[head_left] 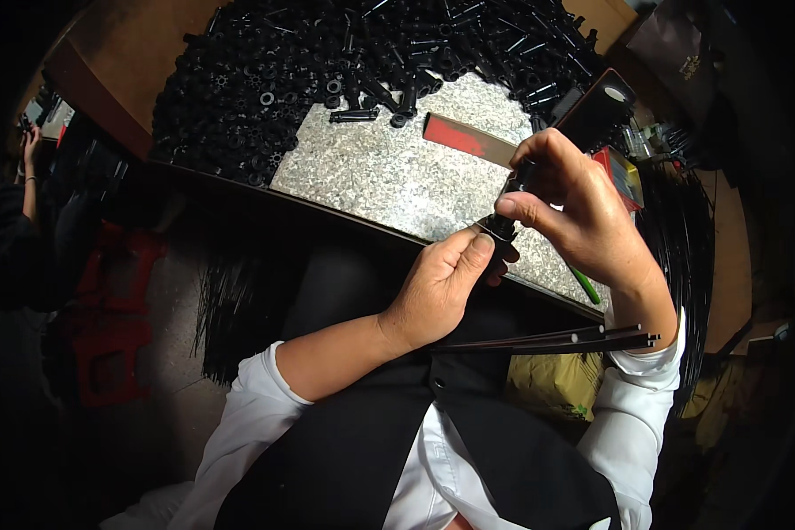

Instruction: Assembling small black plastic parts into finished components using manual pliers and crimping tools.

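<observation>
1. Pinching hard, the left hand clamps thumb against forefinger on the lower end of a small black plastic fitting, held in the air just over the near edge of the speckled stone worktop.
2. Up top, the right hand is curled over the same fitting's upper end, thumb and fingers closed round it. Both hands grip one piece, almost touching each other.
3. A thin pale wire or thread seems to run off the fitting towards the left thumb; too fine to be sure.
4. My read: this is the joining step, one part being seated or pushed into the other, and it looks midway, not finished.
5. Tucked under the right forearm, a bundle of thin black rods pokes out, blunt ends pointing right, well below the fitting.
6. Along the far edge of the worktop, a big heap of black plastic parts spreads wide: rings, tubes, short pins. A red-and-tan flat block lies near the right edge, beside a dark phone-like slab.
7. The next move, I'd judge, calls for a straight, steady press with the two ends lined up; a skewed push could jam or slip the small piece.
</observation>
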`<state>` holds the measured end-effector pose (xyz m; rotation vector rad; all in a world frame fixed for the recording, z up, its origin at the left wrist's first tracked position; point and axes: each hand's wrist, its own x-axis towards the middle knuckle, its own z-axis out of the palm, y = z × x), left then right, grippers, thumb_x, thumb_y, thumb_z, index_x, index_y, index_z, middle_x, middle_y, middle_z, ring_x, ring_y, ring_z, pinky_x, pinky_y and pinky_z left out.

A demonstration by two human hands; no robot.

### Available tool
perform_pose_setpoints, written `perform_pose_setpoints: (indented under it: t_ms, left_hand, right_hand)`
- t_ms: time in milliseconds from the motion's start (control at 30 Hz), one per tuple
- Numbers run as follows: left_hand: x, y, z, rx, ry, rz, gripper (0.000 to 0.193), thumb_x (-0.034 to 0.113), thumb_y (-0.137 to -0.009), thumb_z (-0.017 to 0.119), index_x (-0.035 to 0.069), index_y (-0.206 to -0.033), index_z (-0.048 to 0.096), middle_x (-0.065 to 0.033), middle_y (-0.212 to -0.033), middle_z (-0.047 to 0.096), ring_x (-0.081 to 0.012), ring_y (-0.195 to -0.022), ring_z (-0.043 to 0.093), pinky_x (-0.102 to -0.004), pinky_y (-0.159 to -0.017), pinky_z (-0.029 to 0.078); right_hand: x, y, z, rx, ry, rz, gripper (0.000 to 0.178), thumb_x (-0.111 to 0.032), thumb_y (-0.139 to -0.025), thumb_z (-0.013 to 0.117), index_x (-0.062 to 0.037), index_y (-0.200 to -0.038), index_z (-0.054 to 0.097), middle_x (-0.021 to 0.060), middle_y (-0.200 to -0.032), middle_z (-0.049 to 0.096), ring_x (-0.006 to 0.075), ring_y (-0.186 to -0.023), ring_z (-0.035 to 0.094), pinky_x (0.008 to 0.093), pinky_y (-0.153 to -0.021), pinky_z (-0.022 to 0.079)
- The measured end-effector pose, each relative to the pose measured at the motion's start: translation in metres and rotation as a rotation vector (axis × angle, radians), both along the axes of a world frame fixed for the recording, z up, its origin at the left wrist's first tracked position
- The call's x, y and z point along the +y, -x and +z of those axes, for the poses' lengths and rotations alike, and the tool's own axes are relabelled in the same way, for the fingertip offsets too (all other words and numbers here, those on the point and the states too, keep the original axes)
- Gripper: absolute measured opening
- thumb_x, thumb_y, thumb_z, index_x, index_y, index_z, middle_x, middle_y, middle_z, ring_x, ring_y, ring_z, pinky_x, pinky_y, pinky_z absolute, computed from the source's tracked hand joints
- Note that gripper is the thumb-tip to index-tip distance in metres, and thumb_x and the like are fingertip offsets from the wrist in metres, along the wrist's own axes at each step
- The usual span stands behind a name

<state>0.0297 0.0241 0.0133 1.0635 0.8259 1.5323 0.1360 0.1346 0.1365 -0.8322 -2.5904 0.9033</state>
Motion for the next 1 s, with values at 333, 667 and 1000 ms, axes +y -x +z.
perform_pose_setpoints:
  t_ms: [333,667,1000]
  left_hand:
    - [0.004,0.000,-0.002,-0.205,0.045,0.016,0.038,0.028,-0.102,0.038,-0.002,-0.116,0.055,-0.0037,-0.094,0.061,-0.0080,-0.081,0.054,-0.0227,-0.074,0.047]
    - [0.007,0.005,-0.008,-0.341,0.038,-0.024,0.036,0.025,-0.102,0.039,-0.002,-0.118,0.054,-0.0041,-0.093,0.059,-0.0093,-0.083,0.054,-0.0242,-0.076,0.046]
    - [0.004,0.003,-0.006,-0.352,0.045,-0.086,0.034,0.023,-0.102,0.038,-0.003,-0.116,0.054,-0.0062,-0.101,0.060,-0.0113,-0.090,0.056,-0.0275,-0.079,0.046]
  right_hand:
    - [0.009,0.003,-0.021,0.256,0.535,-0.045,0.028,-0.010,-0.083,0.071,-0.0012,-0.098,0.049,0.0026,-0.081,0.058,0.0065,-0.073,0.056,0.0214,-0.065,0.047]
    - [0.005,-0.010,-0.028,0.135,0.440,0.041,0.041,-0.009,-0.076,0.076,0.0009,-0.109,0.054,0.0056,-0.098,0.061,0.0146,-0.093,0.059,0.0279,-0.081,0.049]
    - [0.002,-0.017,-0.035,0.128,0.338,0.162,0.021,-0.005,-0.080,0.070,0.0003,-0.096,0.057,0.0078,-0.088,0.061,0.0126,-0.071,0.061,0.0267,-0.062,0.050]
